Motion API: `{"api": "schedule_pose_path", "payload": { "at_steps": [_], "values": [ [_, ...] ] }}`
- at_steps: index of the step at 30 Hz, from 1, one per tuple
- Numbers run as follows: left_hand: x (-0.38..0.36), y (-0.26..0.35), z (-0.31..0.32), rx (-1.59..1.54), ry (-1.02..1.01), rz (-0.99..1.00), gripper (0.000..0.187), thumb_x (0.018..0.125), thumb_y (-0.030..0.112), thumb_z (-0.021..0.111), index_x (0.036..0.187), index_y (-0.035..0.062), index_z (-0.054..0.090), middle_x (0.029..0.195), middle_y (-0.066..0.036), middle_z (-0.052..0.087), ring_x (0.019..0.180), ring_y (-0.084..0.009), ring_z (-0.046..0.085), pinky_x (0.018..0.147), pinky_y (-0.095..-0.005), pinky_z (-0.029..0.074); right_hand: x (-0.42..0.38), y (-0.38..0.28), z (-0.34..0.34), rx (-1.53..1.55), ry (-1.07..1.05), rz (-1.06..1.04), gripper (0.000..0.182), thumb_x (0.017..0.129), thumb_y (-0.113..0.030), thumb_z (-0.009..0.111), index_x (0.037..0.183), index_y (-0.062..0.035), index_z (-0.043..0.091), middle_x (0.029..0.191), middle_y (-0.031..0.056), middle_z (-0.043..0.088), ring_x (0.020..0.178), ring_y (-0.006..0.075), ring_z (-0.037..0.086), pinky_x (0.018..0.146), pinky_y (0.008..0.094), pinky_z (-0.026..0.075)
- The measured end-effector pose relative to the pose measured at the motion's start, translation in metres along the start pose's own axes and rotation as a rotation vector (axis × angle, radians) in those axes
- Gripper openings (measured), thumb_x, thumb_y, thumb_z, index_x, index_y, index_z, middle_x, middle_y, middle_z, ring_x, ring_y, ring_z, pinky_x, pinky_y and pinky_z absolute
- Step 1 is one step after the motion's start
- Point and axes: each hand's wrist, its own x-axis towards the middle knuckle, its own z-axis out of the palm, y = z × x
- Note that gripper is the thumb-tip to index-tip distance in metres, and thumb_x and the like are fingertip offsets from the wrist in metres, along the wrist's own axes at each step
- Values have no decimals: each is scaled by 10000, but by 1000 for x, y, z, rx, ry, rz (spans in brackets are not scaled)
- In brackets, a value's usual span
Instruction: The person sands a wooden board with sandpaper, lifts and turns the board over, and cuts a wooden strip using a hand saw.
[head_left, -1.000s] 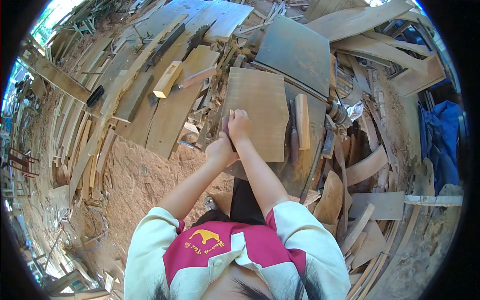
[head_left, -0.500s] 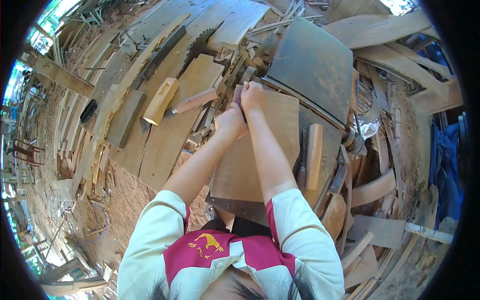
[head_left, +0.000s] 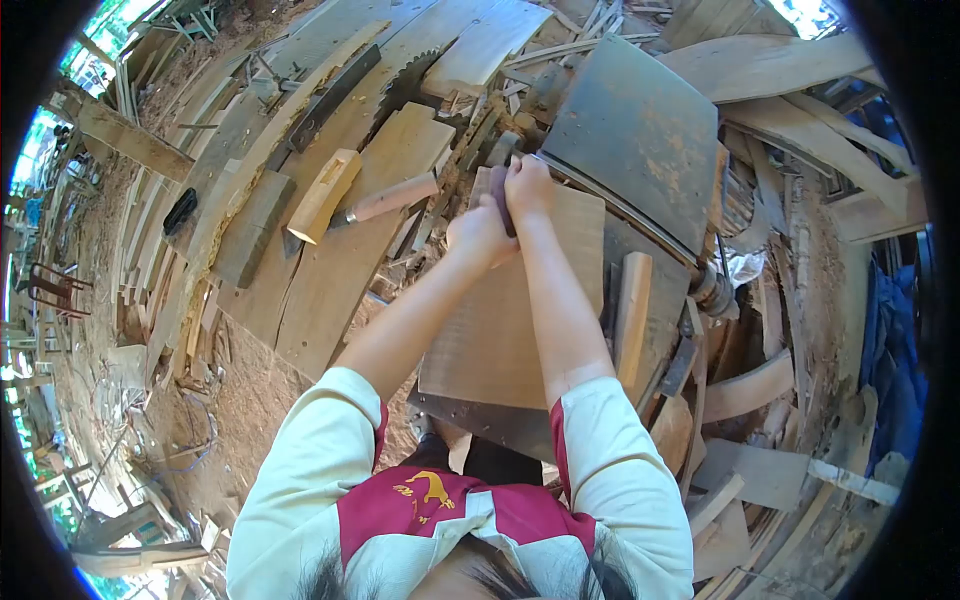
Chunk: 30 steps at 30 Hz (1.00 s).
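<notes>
A wide flat wooden board lies in front of me on a dark metal machine table. Near the board's far end, both my hands are closed around a narrow reddish-brown piece of sandpaper, partly hidden by my fingers. My left hand grips its nearer side, low over the board. On its right side and farther out, my right hand is wrapped about the upper part. My right forearm crosses the board.
To the left, a workbench carries a wooden hand plane, a wooden-handled chisel and a saw blade. A rusty metal plate stands beyond the board. A wood block lies right of it, near scrap pieces.
Both my hands have shifted slightly to the right over the board with the sandpaper still between them. The whole view has also moved a little.
</notes>
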Motion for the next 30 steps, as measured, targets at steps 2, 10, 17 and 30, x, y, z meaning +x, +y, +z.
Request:
{"api": "schedule_pose_path", "payload": {
  "at_steps": [2,10,17,30],
  "values": [
    [-34,-4,11,-21,3,-11,682,637,461,645,1020,-50,407,865,-215,625,817,-327,625,706,-399,496,-36,1,-10,-18,10,-7,258,864,-292,459,822,-57,559,890,157,571,780,364,577,676,459,470],
    [-177,-25,56,-80,-11,-13,655,647,493,646,945,-34,396,741,-205,626,714,-333,634,629,-413,502,-188,4,-59,-36,3,6,264,867,-294,459,796,-58,552,874,152,570,743,366,574,647,455,469],
    [-226,-33,72,-55,-36,104,605,670,470,631,925,-25,394,705,-190,622,685,-333,632,600,-427,501,-241,3,-83,-60,-24,124,280,886,-285,424,819,-42,546,895,165,561,766,374,567,657,463,456],
    [-147,-4,59,-60,-53,125,494,715,356,595,934,-31,380,715,-205,624,699,-346,631,616,-422,503,-159,13,-66,-81,2,196,295,898,-275,393,837,-35,554,906,163,570,784,362,574,678,457,461]
  ]
}}
